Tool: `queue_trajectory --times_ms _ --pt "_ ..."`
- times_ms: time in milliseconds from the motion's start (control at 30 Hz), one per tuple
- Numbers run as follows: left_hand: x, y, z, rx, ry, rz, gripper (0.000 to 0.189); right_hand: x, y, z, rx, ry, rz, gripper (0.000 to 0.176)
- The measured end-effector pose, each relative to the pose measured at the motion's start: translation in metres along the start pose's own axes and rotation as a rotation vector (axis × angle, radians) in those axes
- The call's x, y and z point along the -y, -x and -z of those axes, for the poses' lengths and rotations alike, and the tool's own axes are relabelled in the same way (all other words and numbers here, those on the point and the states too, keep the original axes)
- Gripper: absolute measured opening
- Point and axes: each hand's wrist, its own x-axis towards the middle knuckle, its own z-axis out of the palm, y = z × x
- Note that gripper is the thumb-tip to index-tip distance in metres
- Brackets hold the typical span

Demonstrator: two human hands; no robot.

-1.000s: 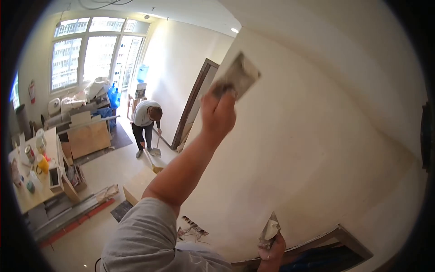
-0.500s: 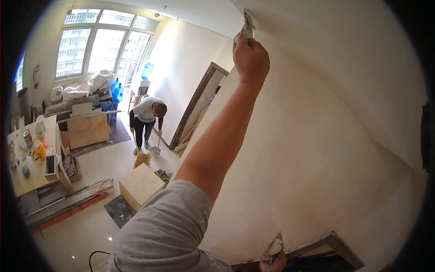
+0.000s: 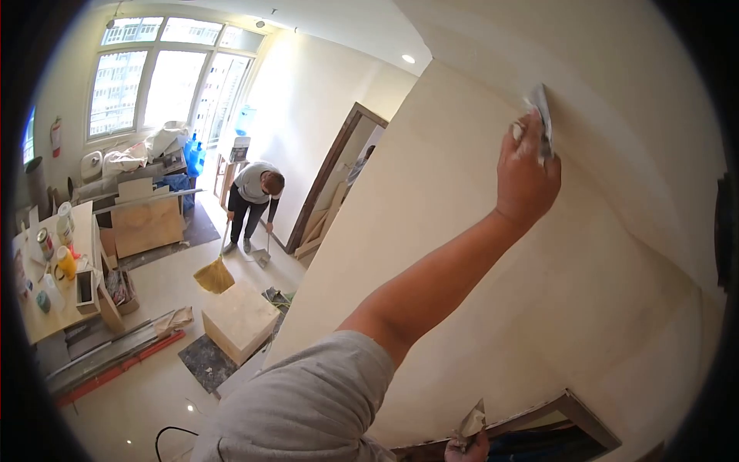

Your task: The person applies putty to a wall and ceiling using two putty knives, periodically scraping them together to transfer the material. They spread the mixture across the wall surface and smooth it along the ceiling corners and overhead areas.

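Note:
My left arm, in a grey sleeve, reaches up across the view. My left hand [image 3: 530, 173] is closed round a putty knife [image 3: 543, 115], whose blade meets the surface where the pale wall [image 3: 431, 254] joins the sloping ceiling [image 3: 616, 146]. Low in the view, my right hand [image 3: 469, 448] grips a second putty knife [image 3: 473, 422], its blade pointing up with pale filler on it. Part of the right hand is cut off by the frame's lower edge.
A co-worker [image 3: 258, 185] bends over a broom [image 3: 214, 276] and dustpan [image 3: 262, 257]. A wooden box [image 3: 240, 317] stands on the floor below. At left are a cluttered worktable [image 3: 46, 312] and long metal profiles [image 3: 115, 350]. A dark doorframe [image 3: 583, 416] lies at lower right.
My left hand has swept right and downward with its putty knife along the upper wall. My right hand stays nearly in place. The co-worker's broom has shifted left.

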Motion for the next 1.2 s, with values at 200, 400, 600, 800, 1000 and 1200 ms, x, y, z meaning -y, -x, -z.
queue_trajectory --times_ms 200,400,600,800,1000,1200 --pt "0.023 -0.041 0.064 -0.014 -0.214 0.234 0.047 -0.007 0.012 -0.008 -0.005 -0.014 0.041 0.041" --pt "0.057 -0.093 0.074 -0.154 -0.288 0.088 0.046 0.004 0.004 0.014 0.04 -0.089 0.01 0.037" --pt "0.052 -0.095 0.046 -0.226 -0.154 0.082 0.043 0.004 -0.003 0.035 0.063 -0.128 0.032 0.032" --pt "0.027 -0.042 -0.007 -0.243 -0.116 0.03 0.051 0.008 0.009 0.051 0.114 -0.146 0.053 0.031" --pt "-0.031 0.03 -0.056 -0.143 -0.009 -0.014 0.06 0.008 0.022 0.059 0.07 -0.198 0.117 0.032" --pt "-0.04 0.052 -0.008 0.225 0.223 0.145 0.057 0.005 0.028 0.078 0.073 -0.174 0.163 0.031"
